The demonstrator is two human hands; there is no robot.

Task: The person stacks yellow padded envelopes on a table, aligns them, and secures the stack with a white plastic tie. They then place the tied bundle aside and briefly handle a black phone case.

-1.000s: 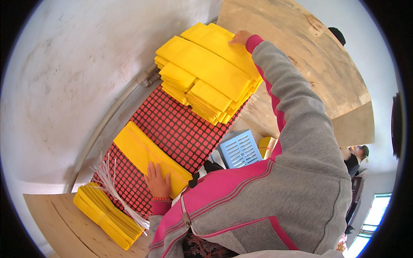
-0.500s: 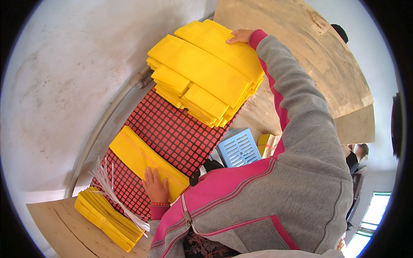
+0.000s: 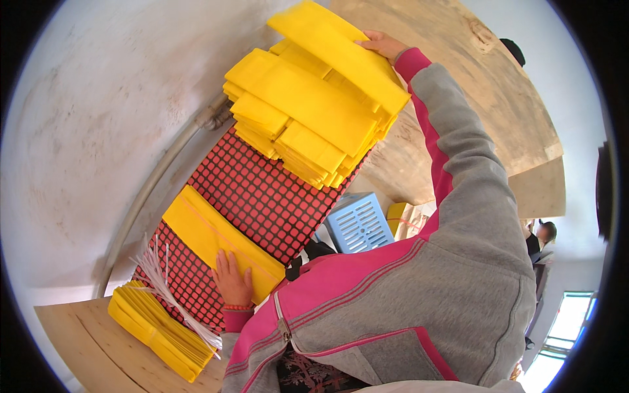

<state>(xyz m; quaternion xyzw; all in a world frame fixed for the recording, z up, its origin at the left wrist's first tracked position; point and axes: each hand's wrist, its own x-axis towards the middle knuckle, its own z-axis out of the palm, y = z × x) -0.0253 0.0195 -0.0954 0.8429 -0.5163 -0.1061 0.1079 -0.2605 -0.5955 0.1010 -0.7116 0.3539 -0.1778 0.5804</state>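
A stack of flat yellow folded pieces (image 3: 308, 101), paper or cloth I cannot tell, lies at the far end of a red and black checked surface. Above it, my right hand (image 3: 383, 44) pinches the long edge of one yellow folded piece (image 3: 341, 56), which is raised at a tilt off the pile. Nearer to me, a single long yellow folded piece (image 3: 203, 226) with a thin orange line lies across the checks. My left hand (image 3: 232, 278) rests on its near edge, fingers stretched out flat.
A fanned bundle of yellow folded pieces (image 3: 157, 331) lies at lower left beside white thin strips (image 3: 173, 295). The checked surface (image 3: 255, 180) runs along a wall pipe (image 3: 141, 196). A blue slotted basket (image 3: 360, 223) stands at its right. Another person (image 3: 540, 236) is far right.
My right hand has lifted the top yellow folded piece off the pile, uncovering pieces beneath. My left hand stays on the nearer piece.
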